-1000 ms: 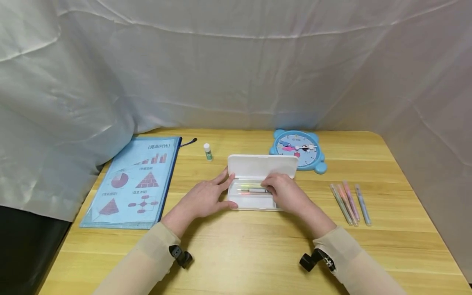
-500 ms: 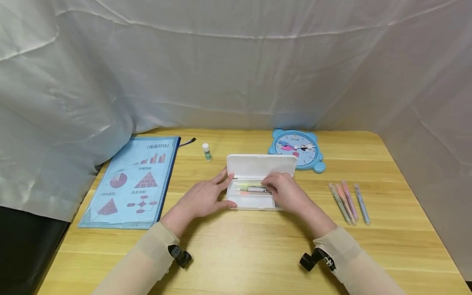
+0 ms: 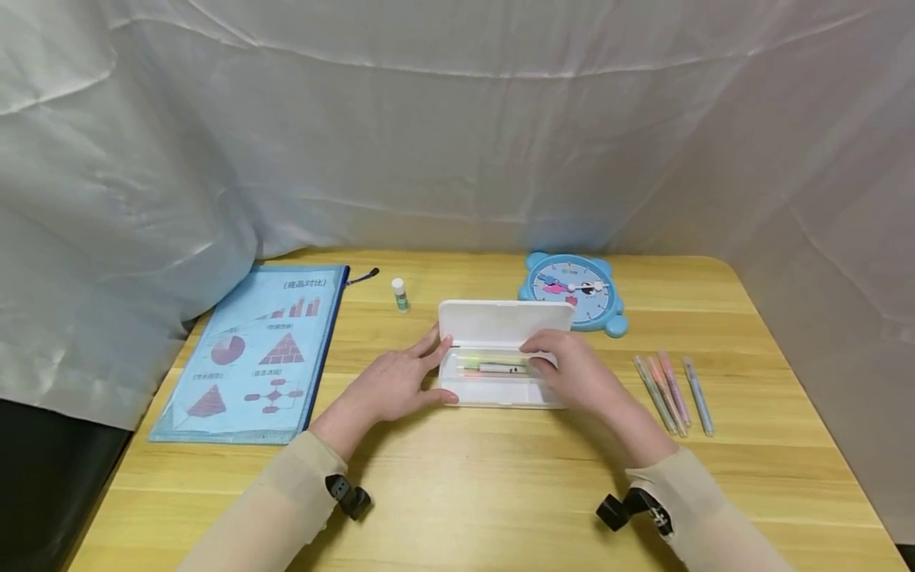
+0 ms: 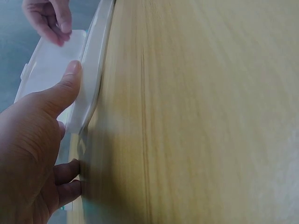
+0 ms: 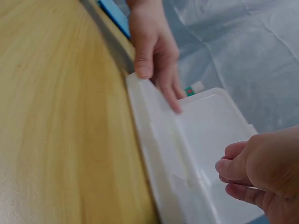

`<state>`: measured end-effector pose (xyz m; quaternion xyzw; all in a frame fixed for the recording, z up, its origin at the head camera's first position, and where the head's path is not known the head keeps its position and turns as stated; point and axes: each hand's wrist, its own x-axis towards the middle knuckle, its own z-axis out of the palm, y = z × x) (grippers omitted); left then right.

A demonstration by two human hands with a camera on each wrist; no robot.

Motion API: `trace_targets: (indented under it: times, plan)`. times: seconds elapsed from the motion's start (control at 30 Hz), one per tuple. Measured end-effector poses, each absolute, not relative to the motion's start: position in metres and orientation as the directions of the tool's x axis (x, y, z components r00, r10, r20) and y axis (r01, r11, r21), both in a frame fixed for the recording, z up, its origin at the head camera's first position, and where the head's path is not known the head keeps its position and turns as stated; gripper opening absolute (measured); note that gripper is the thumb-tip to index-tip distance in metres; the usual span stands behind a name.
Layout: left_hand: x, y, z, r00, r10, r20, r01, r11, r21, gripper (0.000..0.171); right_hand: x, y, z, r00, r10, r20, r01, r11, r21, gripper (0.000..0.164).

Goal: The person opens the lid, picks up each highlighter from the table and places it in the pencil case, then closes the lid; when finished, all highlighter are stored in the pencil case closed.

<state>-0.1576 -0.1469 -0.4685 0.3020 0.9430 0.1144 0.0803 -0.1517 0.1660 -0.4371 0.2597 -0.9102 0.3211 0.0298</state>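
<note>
A white pencil case [image 3: 505,322] sits in the middle of the table with its lid raised. Its tray holds a white pen [image 3: 500,368] with thin yellow and orange pens alongside. My left hand [image 3: 396,383] grips the case's left end, thumb at the front corner and fingers toward the hinge side; the left wrist view shows the thumb [image 4: 69,86] on the case edge. Over the tray's right end hovers my right hand [image 3: 572,373], fingers loosely bent. The right wrist view shows nothing between the right-hand fingers [image 5: 236,165].
Several coloured pens [image 3: 665,393] lie to the right. Behind the case is a blue toy clock [image 3: 572,290], with a glue stick [image 3: 400,295] upright at back left. A blue zip folder [image 3: 250,357] lies left. A grey curtain [image 3: 457,143] hangs behind the table.
My right hand has let go of the white pen and shifted right and slightly up, uncovering more of the tray. My left hand stays on the case.
</note>
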Motion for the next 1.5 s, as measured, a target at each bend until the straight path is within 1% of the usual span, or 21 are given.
trace_targets:
  times: [0.23, 0.43, 0.57, 0.73, 0.93, 1.13, 1.37, 1.5]
  plan:
    - [-0.159, -0.146, -0.471, -0.806, 0.583, -0.104, 0.545, 0.798, 0.257, 0.096, -0.139, 0.197, -0.424, -0.877, -0.391, 0.278, -0.477, 0.653, -0.588, 0.023]
    - [-0.160, -0.145, -0.470, -0.804, 0.586, -0.101, 0.548, 0.796, 0.257, 0.097, -0.129, 0.231, -0.415, -0.918, -0.292, 0.269, -0.397, 0.695, -0.599, 0.023]
    - [-0.159, -0.144, -0.469, -0.805, 0.586, -0.096, 0.550, 0.797, 0.251, 0.097, -0.123, 0.252, -0.412, -0.928, -0.246, 0.281, -0.369, 0.712, -0.597, 0.022]
    - [-0.159, -0.144, -0.468, -0.802, 0.591, -0.090, 0.554, 0.791, 0.259, 0.097, -0.112, 0.275, -0.413, -0.931, -0.201, 0.304, -0.347, 0.745, -0.570, 0.022]
    - [-0.159, -0.144, -0.468, -0.799, 0.594, -0.092, 0.556, 0.789, 0.262, 0.096, -0.099, 0.295, -0.419, -0.942, -0.161, 0.294, -0.307, 0.765, -0.566, 0.021]
    - [-0.159, -0.145, -0.468, -0.799, 0.593, -0.096, 0.553, 0.789, 0.266, 0.096, -0.091, 0.305, -0.430, -0.959, -0.153, 0.240, -0.263, 0.800, -0.540, 0.023]
    - [-0.158, -0.146, -0.469, -0.807, 0.579, -0.116, 0.536, 0.800, 0.270, 0.098, -0.084, 0.309, -0.443, -0.989, -0.117, 0.094, -0.149, 0.838, -0.525, 0.022]
    - [-0.158, -0.146, -0.469, -0.805, 0.581, -0.118, 0.537, 0.799, 0.270, 0.097, -0.082, 0.311, -0.449, -0.994, -0.099, 0.043, -0.107, 0.839, -0.534, 0.027]
